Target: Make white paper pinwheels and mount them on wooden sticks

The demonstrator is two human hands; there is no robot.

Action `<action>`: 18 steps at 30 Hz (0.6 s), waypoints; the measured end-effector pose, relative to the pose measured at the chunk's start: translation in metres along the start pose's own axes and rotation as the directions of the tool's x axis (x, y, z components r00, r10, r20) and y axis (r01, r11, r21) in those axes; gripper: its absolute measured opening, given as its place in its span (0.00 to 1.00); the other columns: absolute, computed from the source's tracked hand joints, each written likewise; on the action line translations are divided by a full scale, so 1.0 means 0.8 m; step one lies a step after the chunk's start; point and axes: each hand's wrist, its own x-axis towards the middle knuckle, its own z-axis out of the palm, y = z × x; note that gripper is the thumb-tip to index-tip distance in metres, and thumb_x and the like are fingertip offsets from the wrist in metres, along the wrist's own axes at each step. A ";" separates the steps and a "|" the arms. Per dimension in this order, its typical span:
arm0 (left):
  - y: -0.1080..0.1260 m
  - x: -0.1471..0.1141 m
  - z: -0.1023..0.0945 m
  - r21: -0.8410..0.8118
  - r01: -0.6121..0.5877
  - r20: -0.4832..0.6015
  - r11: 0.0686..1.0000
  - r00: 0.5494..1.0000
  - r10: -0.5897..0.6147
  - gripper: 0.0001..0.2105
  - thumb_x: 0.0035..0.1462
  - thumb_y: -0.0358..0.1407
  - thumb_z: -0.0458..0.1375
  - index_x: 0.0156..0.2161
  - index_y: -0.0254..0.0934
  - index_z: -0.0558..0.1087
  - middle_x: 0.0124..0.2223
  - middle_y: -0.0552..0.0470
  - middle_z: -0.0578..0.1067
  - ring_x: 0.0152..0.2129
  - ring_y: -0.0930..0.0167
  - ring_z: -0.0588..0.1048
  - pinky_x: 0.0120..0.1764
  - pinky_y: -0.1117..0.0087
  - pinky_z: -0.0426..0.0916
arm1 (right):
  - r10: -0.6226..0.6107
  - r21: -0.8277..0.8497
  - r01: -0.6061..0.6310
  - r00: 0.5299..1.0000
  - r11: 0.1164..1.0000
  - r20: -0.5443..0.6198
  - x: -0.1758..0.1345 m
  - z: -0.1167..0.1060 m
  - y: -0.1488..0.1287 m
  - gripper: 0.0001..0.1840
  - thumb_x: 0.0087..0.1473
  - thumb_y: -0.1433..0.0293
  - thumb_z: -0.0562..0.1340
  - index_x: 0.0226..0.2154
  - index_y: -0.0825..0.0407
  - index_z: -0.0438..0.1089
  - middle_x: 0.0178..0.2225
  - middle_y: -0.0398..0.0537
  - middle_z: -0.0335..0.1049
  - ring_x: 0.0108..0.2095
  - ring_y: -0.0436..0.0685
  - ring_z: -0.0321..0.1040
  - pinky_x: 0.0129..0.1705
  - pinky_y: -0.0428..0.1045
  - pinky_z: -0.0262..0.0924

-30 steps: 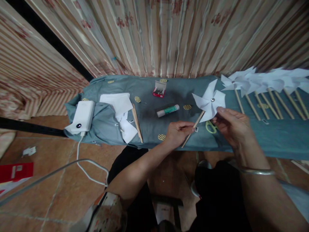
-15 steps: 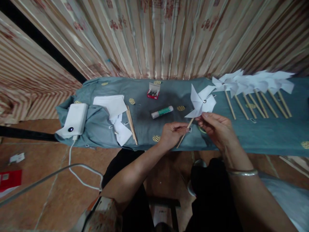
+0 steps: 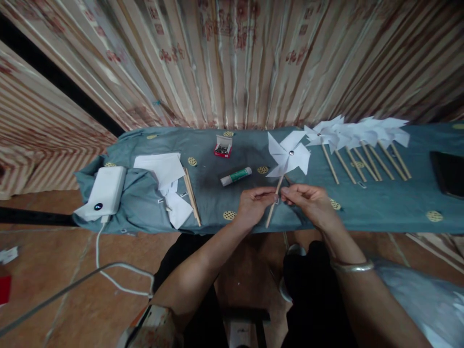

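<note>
A white paper pinwheel (image 3: 299, 157) with a shiny pin at its centre is held tilted over the cloth. My left hand (image 3: 257, 205) is closed, pinching its wooden stick (image 3: 270, 215) below the blades. Close against it, my right hand (image 3: 308, 200) has thumb and fingers pinched at the same stick, the fingertips of both hands nearly meeting. Just beyond my hands lies a glue stick (image 3: 236, 176) with a green label. Farther back stands an open red box (image 3: 222, 147) of small metal pins.
Several finished pinwheels (image 3: 362, 133) overlap in a row at the right. A dark flat object (image 3: 447, 173) lies at the right edge. Leftward are white paper sheets (image 3: 159, 166), loose wooden sticks (image 3: 191, 195) and a white power bank (image 3: 106, 191) with a cable. Behind the cloth-covered table hangs a curtain (image 3: 232, 72).
My right hand has moved from beside the blades down to the stick, near my left fingertips. The view has shifted right, bringing the dark flat object in.
</note>
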 end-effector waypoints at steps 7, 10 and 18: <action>0.015 0.003 0.007 -0.063 -0.021 -0.061 0.998 0.998 0.017 0.10 0.36 0.35 0.71 0.29 0.36 0.81 0.30 0.52 0.80 0.28 0.73 0.74 0.39 0.69 0.69 | 0.067 -0.114 -0.042 0.973 0.993 0.221 -0.010 0.003 -0.001 0.22 0.39 0.50 0.71 0.21 0.53 0.75 0.19 0.40 0.65 0.22 0.47 0.55 0.23 0.45 0.48; 0.020 0.004 0.011 -0.125 -0.014 -0.071 0.992 0.997 0.005 0.12 0.33 0.36 0.72 0.28 0.36 0.81 0.29 0.53 0.79 0.27 0.74 0.73 0.37 0.71 0.67 | 0.105 -0.134 -0.069 0.953 0.989 0.284 -0.011 0.008 0.001 0.25 0.37 0.48 0.71 0.21 0.53 0.73 0.19 0.39 0.62 0.21 0.46 0.53 0.22 0.45 0.47; 0.020 0.004 0.019 -0.237 0.043 -0.067 0.971 0.996 -0.060 0.14 0.32 0.35 0.73 0.29 0.35 0.80 0.29 0.53 0.78 0.26 0.76 0.71 0.34 0.73 0.64 | 0.070 -0.271 0.015 0.951 0.963 0.300 -0.012 0.003 0.007 0.29 0.43 0.43 0.65 0.18 0.52 0.66 0.17 0.37 0.52 0.20 0.46 0.46 0.22 0.46 0.41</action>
